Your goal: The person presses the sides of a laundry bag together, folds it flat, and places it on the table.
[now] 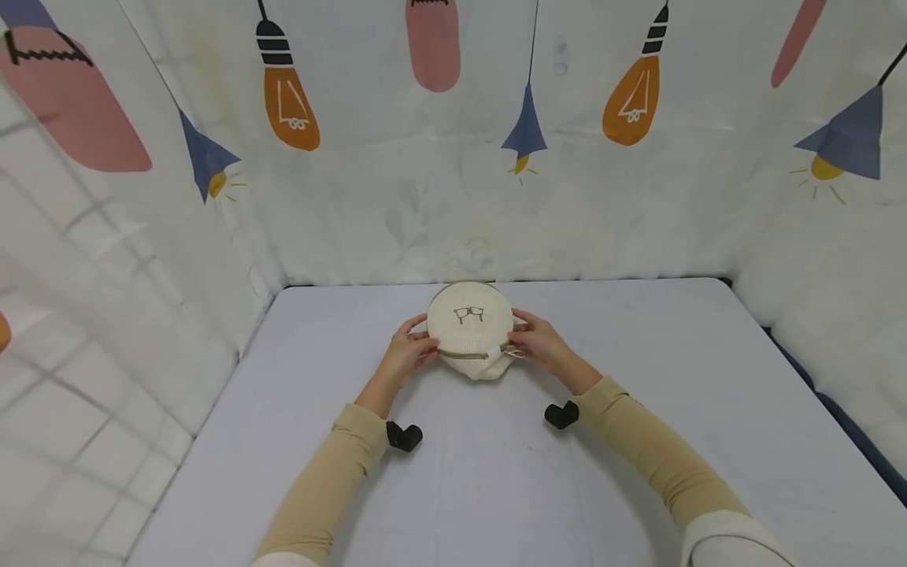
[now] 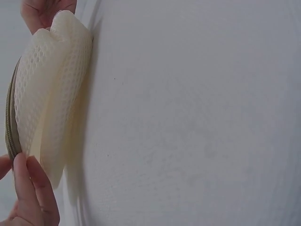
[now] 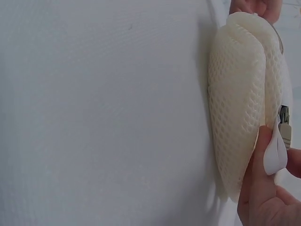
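A round cream mesh laundry bag [image 1: 469, 323], its flat lid bearing a small dark line design, is at the table's far edge. Its olive zipper [image 2: 12, 113] runs round the lid's rim, and a white ribbon loop [image 3: 275, 157] hangs beside the zipper's end. My left hand [image 1: 407, 352] pinches the rim on the left, thumb above and fingers below. On the right, my right hand [image 1: 542, 344] grips the rim near the zipper slider [image 3: 285, 134]. The mesh side sags in folds below the lid. What the bag contains is hidden.
A white cloth-covered table [image 1: 482, 472] spreads under both forearms. Fabric walls [image 1: 439, 189] printed with lamps and bulbs stand behind and at both sides. One black block [image 1: 405, 437] is by the left cuff, another black block [image 1: 562, 415] by the right cuff.
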Demonstrator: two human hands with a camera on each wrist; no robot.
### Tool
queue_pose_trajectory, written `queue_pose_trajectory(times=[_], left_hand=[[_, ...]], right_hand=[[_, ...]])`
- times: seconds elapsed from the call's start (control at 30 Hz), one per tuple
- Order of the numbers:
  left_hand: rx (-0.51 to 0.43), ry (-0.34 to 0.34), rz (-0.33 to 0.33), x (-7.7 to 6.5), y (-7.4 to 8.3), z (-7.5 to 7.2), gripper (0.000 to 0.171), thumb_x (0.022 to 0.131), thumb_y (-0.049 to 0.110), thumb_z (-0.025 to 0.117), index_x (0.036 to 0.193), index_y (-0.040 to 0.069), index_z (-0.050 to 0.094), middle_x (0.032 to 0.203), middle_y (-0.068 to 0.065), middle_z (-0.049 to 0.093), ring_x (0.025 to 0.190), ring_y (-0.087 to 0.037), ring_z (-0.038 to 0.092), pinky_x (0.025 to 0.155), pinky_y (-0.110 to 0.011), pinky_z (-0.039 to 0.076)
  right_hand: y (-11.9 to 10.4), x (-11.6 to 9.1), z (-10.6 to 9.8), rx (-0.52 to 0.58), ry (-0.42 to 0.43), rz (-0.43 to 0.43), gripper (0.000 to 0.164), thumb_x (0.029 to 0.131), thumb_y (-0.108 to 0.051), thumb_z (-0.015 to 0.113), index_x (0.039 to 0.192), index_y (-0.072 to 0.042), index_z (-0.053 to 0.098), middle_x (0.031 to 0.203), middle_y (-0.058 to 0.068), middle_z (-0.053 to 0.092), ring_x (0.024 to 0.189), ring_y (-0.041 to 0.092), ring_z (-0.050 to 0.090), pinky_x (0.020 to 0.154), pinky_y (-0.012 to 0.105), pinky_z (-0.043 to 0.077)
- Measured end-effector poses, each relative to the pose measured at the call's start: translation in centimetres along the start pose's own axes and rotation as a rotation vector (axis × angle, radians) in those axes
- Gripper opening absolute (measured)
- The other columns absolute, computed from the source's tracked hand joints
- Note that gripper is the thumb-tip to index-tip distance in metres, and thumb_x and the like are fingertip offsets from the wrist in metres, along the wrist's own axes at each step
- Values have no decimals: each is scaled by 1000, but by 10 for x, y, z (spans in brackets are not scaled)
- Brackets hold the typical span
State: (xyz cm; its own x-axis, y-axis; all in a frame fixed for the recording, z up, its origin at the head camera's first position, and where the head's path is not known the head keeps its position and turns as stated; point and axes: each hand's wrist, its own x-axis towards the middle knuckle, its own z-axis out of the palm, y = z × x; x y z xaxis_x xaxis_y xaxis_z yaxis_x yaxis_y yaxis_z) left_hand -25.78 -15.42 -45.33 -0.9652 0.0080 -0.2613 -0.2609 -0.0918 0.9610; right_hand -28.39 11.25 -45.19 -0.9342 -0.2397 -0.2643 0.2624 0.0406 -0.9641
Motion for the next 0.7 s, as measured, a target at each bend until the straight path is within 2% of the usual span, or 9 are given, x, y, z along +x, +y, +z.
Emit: queue_pose_trajectory(times=[0.17,0.33,0.5,0.7], left_hand=[[7,-2,12,4,-1,1,70,96,-6,65,158,8,35,130,-21,56,85,-11,63,77,-20,57],[18,11,23,6,0,3,71,93,-10,65,157,6,37,119,-16,59,79,-10,63,70,-20,55],[43,16,30,4,2,5,73,91,-13,65,156,3,37,116,-15,60,77,-9,63,70,-23,56],[73,28,32,6,0,5,73,89,-15,65,155,2,38,117,-17,56,79,-11,62,69,-22,56]], right_hand=[[0,2,-1,-47,13,-34,68,102,2,57,162,-6,27,136,21,43,83,10,57,70,22,50],[1,3,-1,-87,29,-37,69,101,2,60,162,-5,29,144,25,41,86,11,58,74,22,52],[0,2,-3,-130,54,-41,70,97,6,64,159,-4,35,148,24,42,87,13,63,79,23,56],[-1,2,-5,-238,31,-95,70,95,8,67,158,1,35,153,22,39,99,19,63,83,27,58]])
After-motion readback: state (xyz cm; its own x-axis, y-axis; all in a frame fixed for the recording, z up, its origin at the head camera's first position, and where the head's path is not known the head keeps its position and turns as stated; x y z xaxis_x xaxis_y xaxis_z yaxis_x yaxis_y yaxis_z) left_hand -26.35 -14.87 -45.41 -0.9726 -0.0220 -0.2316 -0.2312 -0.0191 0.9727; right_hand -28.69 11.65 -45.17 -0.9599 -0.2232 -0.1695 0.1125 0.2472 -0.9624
